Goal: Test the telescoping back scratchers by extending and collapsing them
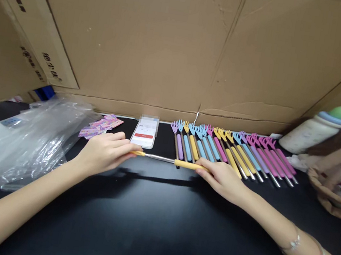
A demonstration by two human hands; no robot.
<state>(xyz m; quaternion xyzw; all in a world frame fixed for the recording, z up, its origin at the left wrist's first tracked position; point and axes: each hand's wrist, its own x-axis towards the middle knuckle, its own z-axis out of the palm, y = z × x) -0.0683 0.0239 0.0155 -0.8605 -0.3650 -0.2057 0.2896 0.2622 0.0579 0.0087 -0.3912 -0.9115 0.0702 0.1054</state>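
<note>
Between my two hands a yellow back scratcher (184, 164) with a metal rod is held level above the black table, casting a shadow below it. My left hand (110, 150) pinches its yellow head end, and the claw itself is hidden by the fingers. My right hand (222, 179) grips the far end of the yellow handle. Just behind my right hand, several back scratchers (214, 149) in purple, blue, yellow and pink lie side by side, claws toward the cardboard.
A phone (144, 134) lies behind my left hand, next to small printed cards (102, 126). Clear plastic bags (30, 144) spread over the left side. At right stand a white bottle (310, 134) and a brown bag (340, 180). A cardboard wall (146, 37) closes the back.
</note>
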